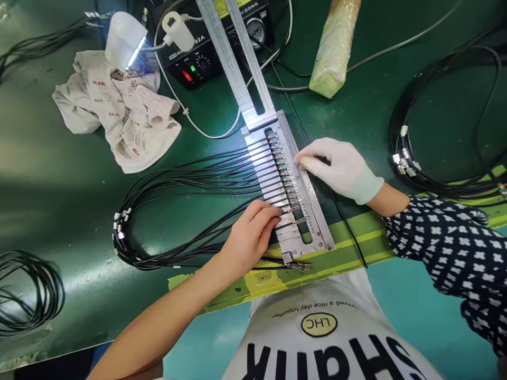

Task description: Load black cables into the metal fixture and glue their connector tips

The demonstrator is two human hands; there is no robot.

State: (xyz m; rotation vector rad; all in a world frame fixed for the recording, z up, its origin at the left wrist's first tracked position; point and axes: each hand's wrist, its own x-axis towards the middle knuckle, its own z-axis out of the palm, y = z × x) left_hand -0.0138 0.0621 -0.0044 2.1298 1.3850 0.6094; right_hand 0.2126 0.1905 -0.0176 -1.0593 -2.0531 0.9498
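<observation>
While I watch remotely, bare left hand (250,238) lies across black cables (206,179), fingers pressed together, no pinch visible. White-gloved right hand (336,169), fingers together, rests at right rail of metal slotted jig (317,216). Roughly fifteen cables, count unclear, fan from jig over green counter (71,174); one jig.

Passage over the long slotted steel jig (317,211) is obstructed on its left by a fan of thin black cables (214,182), and its lower half is covered by the bare left hand (249,240). Beyond the jig's far end, a slotted aluminium upright bar (233,63) and a curved white power cable (209,137) stand in the way. To the jig's right, a stretch of dark green mat (368,105) can be crossed as far as a coiled black cable bundle (404,131), with the white-gloved right hand (336,169) held beside the jig.
</observation>
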